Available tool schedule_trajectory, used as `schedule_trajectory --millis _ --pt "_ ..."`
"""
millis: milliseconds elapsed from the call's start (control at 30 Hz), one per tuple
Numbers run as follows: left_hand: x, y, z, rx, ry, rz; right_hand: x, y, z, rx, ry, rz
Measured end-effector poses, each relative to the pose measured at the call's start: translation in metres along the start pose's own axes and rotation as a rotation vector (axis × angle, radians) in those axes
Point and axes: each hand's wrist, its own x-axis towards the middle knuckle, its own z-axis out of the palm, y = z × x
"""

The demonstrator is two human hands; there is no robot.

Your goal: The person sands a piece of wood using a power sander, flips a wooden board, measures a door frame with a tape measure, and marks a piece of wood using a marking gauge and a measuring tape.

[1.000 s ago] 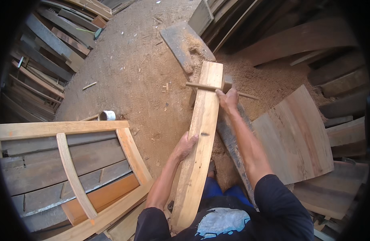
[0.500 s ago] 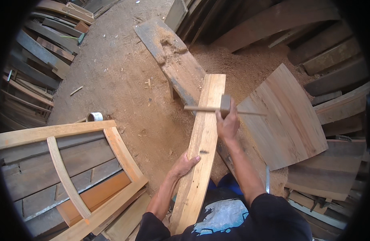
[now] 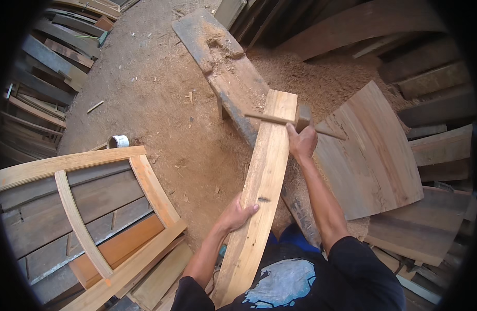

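Observation:
A long pale plank (image 3: 267, 163) slants away from my body, its far end over a low wooden bench (image 3: 243, 78). My left hand (image 3: 237, 213) grips the plank's left edge near the middle, thumb lying on the upper face. In my right hand (image 3: 303, 142) is a wooden marking gauge (image 3: 303, 116), a block with a thin stick through it. The stick crosses the plank near its far end, and the block sits by the right edge. My right fingers are closed round the gauge and partly hidden behind the hand. A small dark knot marks the plank's face.
At left lies a jointed wooden frame (image 3: 67, 166), with a white round container (image 3: 118, 141) just beyond it. A broad thin wooden panel (image 3: 373, 155) leans to the right of the bench. Sawdust (image 3: 321, 78) covers the ground, and boards are stacked along both sides.
My right hand and the gauge have moved toward the plank's far end. The stick now tilts more across the plank. My left hand keeps its hold at the same place.

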Motion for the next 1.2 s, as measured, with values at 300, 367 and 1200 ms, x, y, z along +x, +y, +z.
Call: schedule_trajectory --millis 300,367,1200 --pt "0.015 -0.017 -0.011 0.046 -0.039 0.057 0.079 0.009 0.029 -0.093 0.192 -0.066" --pt "0.014 -0.024 -0.011 0.031 -0.036 0.062 0.074 0.009 0.032 -0.082 0.223 -0.105" --pt "-0.065 0.087 -0.05 0.071 0.398 0.73 0.002 0.116 -0.121 1.156 -0.134 0.356"
